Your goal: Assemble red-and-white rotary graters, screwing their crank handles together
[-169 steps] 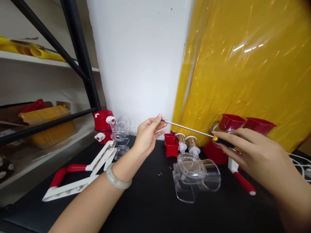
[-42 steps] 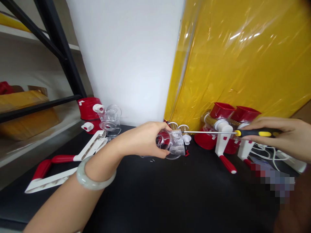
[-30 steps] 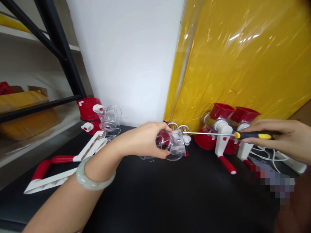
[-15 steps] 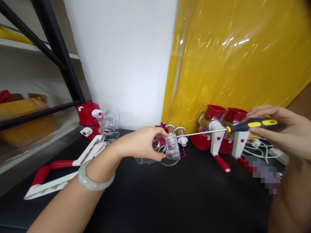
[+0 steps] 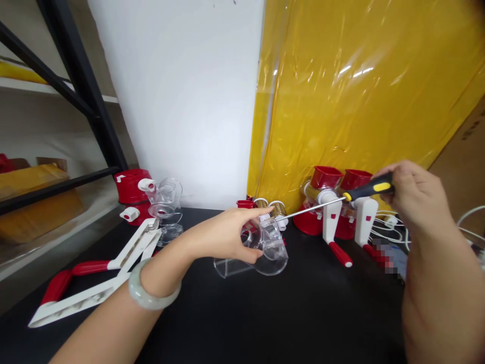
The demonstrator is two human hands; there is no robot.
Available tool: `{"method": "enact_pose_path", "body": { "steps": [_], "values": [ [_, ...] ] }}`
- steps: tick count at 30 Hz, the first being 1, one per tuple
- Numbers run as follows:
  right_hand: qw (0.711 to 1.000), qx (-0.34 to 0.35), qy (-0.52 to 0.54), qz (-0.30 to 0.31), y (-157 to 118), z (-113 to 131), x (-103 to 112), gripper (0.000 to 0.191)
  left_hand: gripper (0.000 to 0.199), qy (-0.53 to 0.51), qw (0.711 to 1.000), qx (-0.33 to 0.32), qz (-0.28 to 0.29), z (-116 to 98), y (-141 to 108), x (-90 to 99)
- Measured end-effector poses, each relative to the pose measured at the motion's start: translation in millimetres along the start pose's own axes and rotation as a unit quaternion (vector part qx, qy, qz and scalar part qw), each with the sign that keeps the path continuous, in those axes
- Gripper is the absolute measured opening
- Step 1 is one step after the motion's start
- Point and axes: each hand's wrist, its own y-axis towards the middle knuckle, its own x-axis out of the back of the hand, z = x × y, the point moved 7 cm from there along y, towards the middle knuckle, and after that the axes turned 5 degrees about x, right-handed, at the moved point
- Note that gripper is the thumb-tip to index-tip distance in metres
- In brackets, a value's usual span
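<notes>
No readable text, brand or number; only small, illegible dark marks on the brown cardboard.

Over on the left, a black metal frame stands before pale shelves, with a yellow-wrapped box on a lower one, and on the black table near it two red bases are stacked beside some clear plastic parts, with white cranks with red grips lying in front. Against the back rise a white panel and shiny yellow sheeting, and at their foot I can see a small red hopper next to two perforated metal drums. Farther right, two red-based machines stand side by side with their cranks hanging down, white cables tangled just beyond them.
</notes>
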Motion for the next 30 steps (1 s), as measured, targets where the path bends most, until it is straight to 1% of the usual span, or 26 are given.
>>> {"method": "enact_pose_path", "body": {
  "steps": [2,3,4,5,6,8,9,10,11,12,13,15,16,17,19,20,21,22,23,25,26,27,28,29,30],
  "values": [
    [0.992,-0.022,0.100,0.073,-1,-5,-13,0.036,0.083,0.009,1.000,0.004,-0.002,1,1,-0.4],
    [0.980,-0.038,0.158,0.112,-2,-6,-20,0.034,0.082,0.012,1.000,0.004,-0.003,2,1,-0.1],
    [0.967,-0.052,0.202,0.144,-4,-6,-24,0.037,0.081,0.014,1.000,0.003,-0.005,2,1,0.4],
    [0.960,-0.062,0.220,0.164,-5,-7,-26,0.042,0.080,0.017,1.000,0.001,-0.008,2,1,1.2],
    [0.961,-0.065,0.207,0.173,-6,-9,-24,0.042,0.080,0.019,1.000,0.000,-0.011,2,0,2.0],
    [0.980,-0.065,0.106,0.158,-4,-16,-16,0.032,0.079,0.027,1.000,0.001,-0.013,1,0,2.7],
    [0.986,-0.062,0.041,0.150,-3,-19,-13,0.033,0.078,0.031,0.999,0.002,-0.014,1,0,3.0],
    [0.988,-0.060,-0.007,0.141,-1,-22,-10,0.038,0.078,0.035,0.999,0.003,-0.015,1,0,3.5],
    [0.989,-0.059,-0.023,0.134,0,-23,-9,0.043,0.078,0.039,0.999,0.002,-0.016,2,0,4.1],
    [0.989,-0.059,-0.002,0.133,1,-23,-11,0.044,0.078,0.042,0.999,0.001,-0.018,2,0,5.0],
    [0.987,-0.061,0.049,0.139,1,-22,-15,0.040,0.078,0.044,0.999,0.000,-0.021,2,0,6.1],
    [0.971,-0.071,0.166,0.155,-1,-16,-24,0.031,0.077,0.047,0.999,0.001,-0.020,3,0,8.1],
    [0.964,-0.075,0.198,0.163,-2,-13,-27,0.033,0.077,0.048,0.999,0.005,-0.016,4,-1,9.0],
    [0.960,-0.075,0.204,0.174,-4,-11,-29,0.033,0.077,0.049,0.999,0.008,-0.014,5,-1,9.8],
    [0.967,-0.074,0.156,0.189,-7,-10,-32,0.026,0.077,0.052,0.999,0.014,-0.010,6,-2,11.7],
    [0.971,-0.073,0.123,0.191,-8,-12,-32,0.028,0.076,0.053,0.998,0.015,-0.010,6,-2,12.5],
    [0.973,-0.077,0.104,0.192,-8,-15,-33,0.034,0.076,0.055,0.998,0.015,-0.010,6,-3,13.3],
    [0.972,-0.087,0.107,0.189,-8,-18,-34,0.039,0.075,0.057,0.998,0.015,-0.011,6,-3,14.1],
    [0.969,-0.097,0.133,0.185,-8,-20,-35,0.039,0.074,0.059,0.998,0.015,-0.011,6,-4,14.6],
    [0.953,-0.111,0.216,0.181,-9,-21,-40,0.031,0.073,0.060,0.998,0.015,-0.009,6,-4,15.2],
    [0.945,-0.113,0.246,0.182,-9,-21,-42,0.033,0.072,0.060,0.998,0.015,-0.009,6,-4,15.5],
    [0.942,-0.111,0.254,0.187,-9,-20,-44,0.035,0.072,0.060,0.998,0.015,-0.010,6,-3,15.9],
    [0.946,-0.109,0.235,0.194,-10,-20,-44,0.033,0.072,0.059,0.998,0.015,-0.010,6,-3,16.3],
    [0.954,-0.109,0.196,0.198,-10,-21,-44,0.028,0.072,0.059,0.998,0.015,-0.011,6,-3,16.7],
    [0.962,-0.110,0.146,0.203,-10,-23,-44,0.026,0.072,0.059,0.998,0.015,-0.010,6,-3,17.1]
  ]
}}
